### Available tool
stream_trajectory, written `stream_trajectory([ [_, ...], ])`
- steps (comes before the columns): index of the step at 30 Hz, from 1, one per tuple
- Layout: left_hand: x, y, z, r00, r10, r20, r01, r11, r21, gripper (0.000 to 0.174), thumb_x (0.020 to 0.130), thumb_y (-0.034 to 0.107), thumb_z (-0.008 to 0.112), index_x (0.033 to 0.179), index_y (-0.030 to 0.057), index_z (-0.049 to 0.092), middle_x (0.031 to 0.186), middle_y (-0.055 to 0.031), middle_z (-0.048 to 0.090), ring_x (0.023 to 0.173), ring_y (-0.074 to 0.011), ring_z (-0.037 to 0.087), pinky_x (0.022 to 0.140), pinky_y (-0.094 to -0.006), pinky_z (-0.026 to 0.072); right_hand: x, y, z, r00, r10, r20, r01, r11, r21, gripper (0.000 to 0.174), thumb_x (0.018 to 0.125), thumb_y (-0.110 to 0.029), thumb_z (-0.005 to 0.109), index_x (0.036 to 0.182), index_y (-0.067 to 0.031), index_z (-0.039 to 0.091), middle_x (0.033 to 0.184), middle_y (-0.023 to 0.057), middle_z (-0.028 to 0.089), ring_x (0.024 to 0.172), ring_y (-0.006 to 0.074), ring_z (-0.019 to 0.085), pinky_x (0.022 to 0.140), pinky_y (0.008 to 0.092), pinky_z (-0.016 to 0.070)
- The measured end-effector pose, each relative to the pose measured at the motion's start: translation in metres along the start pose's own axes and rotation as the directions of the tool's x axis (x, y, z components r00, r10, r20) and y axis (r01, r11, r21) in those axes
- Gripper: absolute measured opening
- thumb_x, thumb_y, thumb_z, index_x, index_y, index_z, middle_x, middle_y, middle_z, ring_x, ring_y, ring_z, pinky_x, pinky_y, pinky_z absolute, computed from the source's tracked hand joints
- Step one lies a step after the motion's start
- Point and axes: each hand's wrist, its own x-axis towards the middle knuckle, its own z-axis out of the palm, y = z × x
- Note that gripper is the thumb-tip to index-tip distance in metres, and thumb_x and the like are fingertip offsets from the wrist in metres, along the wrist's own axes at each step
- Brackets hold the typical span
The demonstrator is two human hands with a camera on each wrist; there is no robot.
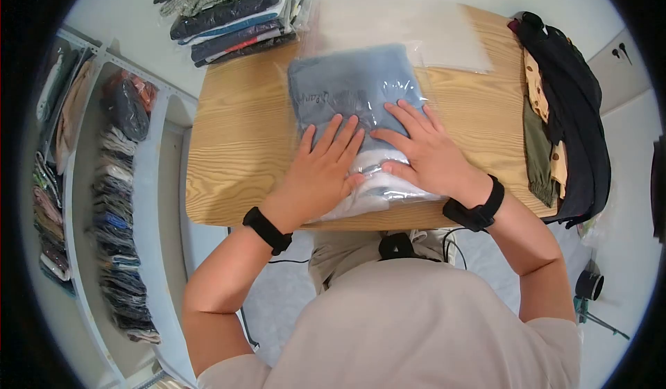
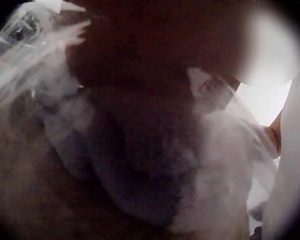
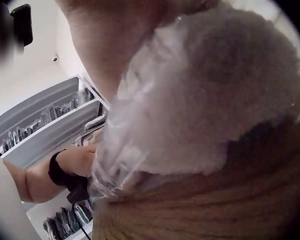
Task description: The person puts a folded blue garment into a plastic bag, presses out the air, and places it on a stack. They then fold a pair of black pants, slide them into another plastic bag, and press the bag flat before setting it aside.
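Observation:
A folded blue garment (image 1: 354, 70) with white fluffy parts lies in a clear plastic bag in front of me on the wooden table. My left hand (image 1: 320, 163) rests spread on the left part of the bag, fingers pointing away from me. Flat on its right part lies my right hand (image 1: 429, 152), fingers spread and pointing up and to the left. Between the two thumbs the plastic is wrinkled and shiny. The right wrist view shows the white fluffy material (image 3: 190, 105) bulging inside the plastic near the tabletop; the left wrist view is dark and blurred.
Bagged folded clothes (image 1: 232, 21) are stacked at the back left. Flat clear plastic bags (image 1: 395, 25) lie at the back of the wooden table (image 1: 236, 146). Dark and patterned clothes (image 1: 569, 111) hang over the right edge. Shelves (image 1: 87, 181) with packed clothes stand on the left.

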Motion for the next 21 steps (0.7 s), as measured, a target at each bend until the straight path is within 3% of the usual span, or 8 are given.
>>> stream_trajectory([
  [8, 0.008, -0.010, 0.010, 0.997, 0.008, 0.072, 0.005, 0.985, -0.170, 0.063, 0.091, 0.037, 0.047, 0.140, 0.0004, 0.030, 0.149, -0.0179, 0.022, 0.137, -0.0371, 0.020, 0.106, -0.0572, 0.0198, 0.008, 0.012, 0.007, 0.994, 0.038, 0.103, -0.049, 0.992, 0.112, 0.043, 0.085, -0.045, 0.057, 0.119, -0.0193, 0.055, 0.138, 0.0129, 0.040, 0.132, 0.0322, 0.032, 0.107, 0.0486, 0.0230],
  [21, 0.013, -0.015, 0.010, 0.995, 0.036, 0.091, -0.013, 0.970, -0.241, 0.061, 0.092, 0.037, 0.046, 0.139, -0.0005, 0.032, 0.148, -0.0183, 0.022, 0.137, -0.0378, 0.020, 0.106, -0.0588, 0.0199, 0.014, 0.016, 0.008, 0.988, 0.025, 0.150, -0.042, 0.993, 0.112, 0.041, 0.086, -0.043, 0.057, 0.119, -0.0186, 0.055, 0.137, 0.0140, 0.041, 0.131, 0.0323, 0.034, 0.105, 0.0483, 0.0258],
])
